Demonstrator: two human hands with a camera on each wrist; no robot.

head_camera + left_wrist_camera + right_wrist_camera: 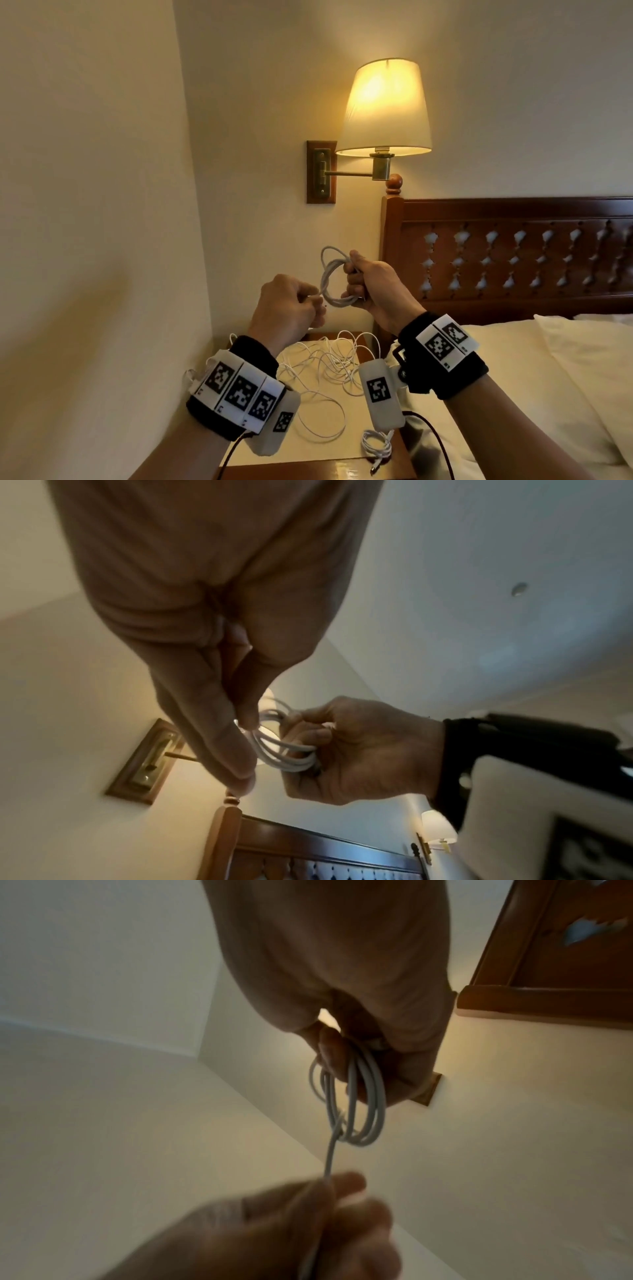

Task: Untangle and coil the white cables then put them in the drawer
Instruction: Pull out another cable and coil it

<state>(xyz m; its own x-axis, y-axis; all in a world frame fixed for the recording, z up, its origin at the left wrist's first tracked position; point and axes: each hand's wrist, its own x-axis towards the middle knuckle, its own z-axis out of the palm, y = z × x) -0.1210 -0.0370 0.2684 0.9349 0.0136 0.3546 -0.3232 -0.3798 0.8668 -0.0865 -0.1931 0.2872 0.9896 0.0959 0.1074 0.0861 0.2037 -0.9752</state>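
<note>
Wrist bands: black cuffs [255,353] carrying white marker blocks sit closest to the head camera, one on each forearm.
Coiled cable: a white cable coil [334,282] of several loops is held up in the air, above and beyond the nightstand [337,471].
Right hand: the right hand [371,291] has its fingers curled through and around the loops, clamped on the bundle.
Left hand: the left hand [291,308] pinches the free tail [329,1156] of that same cable between thumb and fingertips; the tail runs taut from the pinch to the bundle, the two hands close together but not touching.
Step in hand: probably wrapping or tucking the last length to lock the loops.
Loose cables: a white tangle [329,363] sprawls over the nightstand top, not yet sorted.
Finished coil: a small bundled cable [376,445] lies near the front edge of the nightstand.
Drawer: not visible in any view.
Surroundings: lit wall lamp [385,109], carved headboard [513,257], bed with white linen [513,377].
Risk, tail: too hard a pull by the pinching fingers could drag a loop out and collapse the bundle.
Risk, grip: easing the right-hand fingers early could let the springy loops fan open.
Risk, below: a dropped bundle would land in the tangle and snarl again.
</note>
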